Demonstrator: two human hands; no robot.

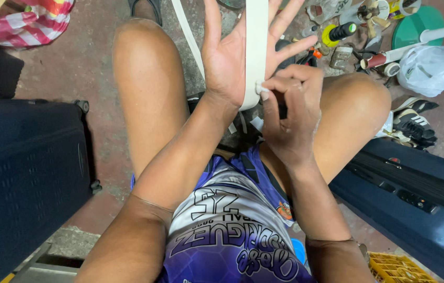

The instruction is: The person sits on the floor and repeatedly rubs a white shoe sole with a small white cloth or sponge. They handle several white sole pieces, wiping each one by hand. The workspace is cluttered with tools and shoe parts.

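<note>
My left hand (230, 52) is raised with palm facing me and fingers spread wide. A flat cream-white strap (256, 47) runs down across that palm from the top of the view. My right hand (290, 112) is curled beside the left wrist, its thumb and forefinger pinching the strap's lower end at the heel of the left palm. A second length of the same strap (188, 36) trails off to the upper left. Both hands hover above my bare knees; I am seated in a purple and white jersey.
A dark blue suitcase (23, 178) stands at the left and another (421, 204) lies at the right. Tools, a green lid (416, 26), a white plastic bag (429, 68) and sandals litter the floor at the upper right. A yellow crate (395, 267) sits bottom right.
</note>
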